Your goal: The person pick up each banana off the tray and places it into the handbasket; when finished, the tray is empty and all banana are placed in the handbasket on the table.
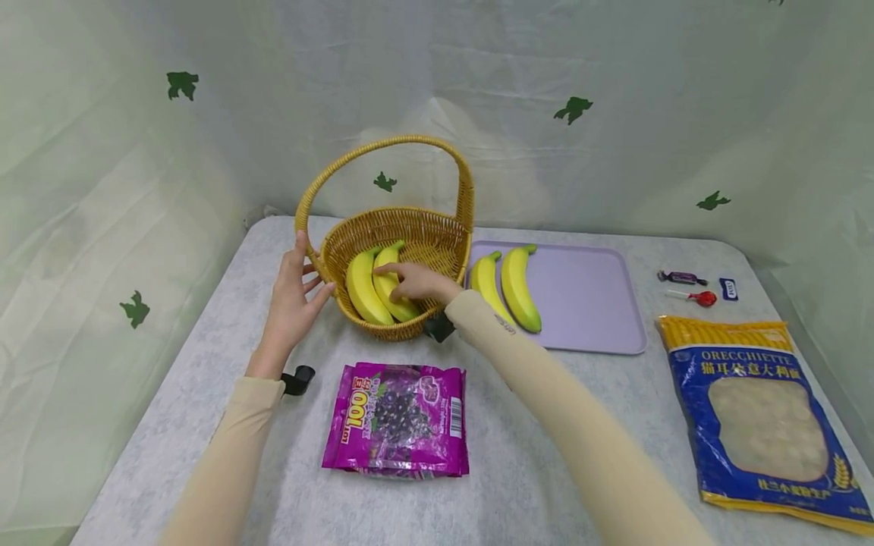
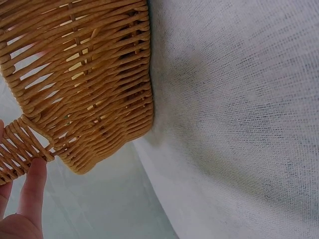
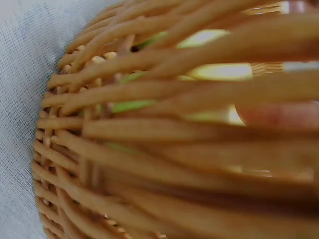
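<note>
The person's left hand stands upright against the outer wall of the wicker basket, fingers straight and spread, the fingertips touching the weave where the handle joins the rim; from the left wrist camera one finger lies flat on that handle root. The right hand reaches over the near rim into the basket, arm stretched long in its beige sleeve, fingers curled down onto the right-hand one of the two bananas in the basket. Whether they actually pinch it or only rest on top, I cannot tell. The right wrist camera sees little but blurred weave, with yellow-green fruit and a fingertip behind it.

Right of the basket, just beside it, a lilac tray holds two more bananas along its left edge; the rest of the tray is bare. In front of the basket lies a purple snack bag, with open cloth between them. Well to the right of the basket, past the tray, are a blue pasta bag, a lollipop and two small wrapped sweets.

Everything sits on a pale grey cloth-covered table with rounded corners. Behind the basket hangs a whitish drape dotted with dark green leaf shapes.
</note>
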Action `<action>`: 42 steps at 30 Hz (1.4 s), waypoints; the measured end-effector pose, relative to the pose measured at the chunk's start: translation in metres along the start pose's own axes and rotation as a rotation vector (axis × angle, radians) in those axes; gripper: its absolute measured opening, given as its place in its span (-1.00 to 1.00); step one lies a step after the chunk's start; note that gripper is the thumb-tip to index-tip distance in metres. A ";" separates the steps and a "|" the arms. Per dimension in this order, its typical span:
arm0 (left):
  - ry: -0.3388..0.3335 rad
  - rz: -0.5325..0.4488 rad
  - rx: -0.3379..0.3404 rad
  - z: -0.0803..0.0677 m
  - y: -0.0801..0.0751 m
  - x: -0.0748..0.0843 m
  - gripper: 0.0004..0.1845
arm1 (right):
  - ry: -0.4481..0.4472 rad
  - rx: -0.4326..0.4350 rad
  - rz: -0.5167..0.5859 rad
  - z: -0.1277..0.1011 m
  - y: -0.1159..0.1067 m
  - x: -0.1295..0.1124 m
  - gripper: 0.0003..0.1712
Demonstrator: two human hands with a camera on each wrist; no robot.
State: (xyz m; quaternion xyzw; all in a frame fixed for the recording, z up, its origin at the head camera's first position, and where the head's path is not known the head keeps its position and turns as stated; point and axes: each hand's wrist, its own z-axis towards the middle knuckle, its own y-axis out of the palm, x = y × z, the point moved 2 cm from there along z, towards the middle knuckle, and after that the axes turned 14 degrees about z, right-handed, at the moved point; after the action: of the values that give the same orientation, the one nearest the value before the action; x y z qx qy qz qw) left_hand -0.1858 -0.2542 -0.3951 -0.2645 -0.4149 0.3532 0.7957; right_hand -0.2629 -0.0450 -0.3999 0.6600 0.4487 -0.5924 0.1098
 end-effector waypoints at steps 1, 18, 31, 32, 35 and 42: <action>0.002 -0.002 0.000 0.000 0.000 0.000 0.09 | -0.005 -0.001 0.020 -0.002 -0.001 0.000 -0.30; -0.005 -0.021 0.007 -0.002 0.002 -0.001 0.05 | -0.272 0.103 0.502 -0.071 -0.073 0.026 -0.52; 0.006 -0.023 0.018 -0.002 0.002 -0.001 0.05 | -0.136 0.256 0.478 -0.132 -0.118 0.095 -0.48; 0.007 -0.026 0.018 -0.002 0.002 0.000 0.05 | -0.120 0.265 0.475 -0.135 -0.120 0.101 -0.48; 0.009 -0.032 0.019 -0.002 0.002 0.000 0.05 | -0.069 0.289 0.452 -0.143 -0.123 0.117 -0.46; 0.018 -0.033 0.025 -0.001 0.002 -0.001 0.04 | 0.000 0.278 0.397 -0.152 -0.120 0.132 -0.37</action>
State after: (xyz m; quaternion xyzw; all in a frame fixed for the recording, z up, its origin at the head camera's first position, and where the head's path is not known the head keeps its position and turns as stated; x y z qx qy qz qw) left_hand -0.1861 -0.2543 -0.3978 -0.2506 -0.4075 0.3426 0.8086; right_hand -0.2596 0.1877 -0.4281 0.7440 0.2244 -0.6153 0.1323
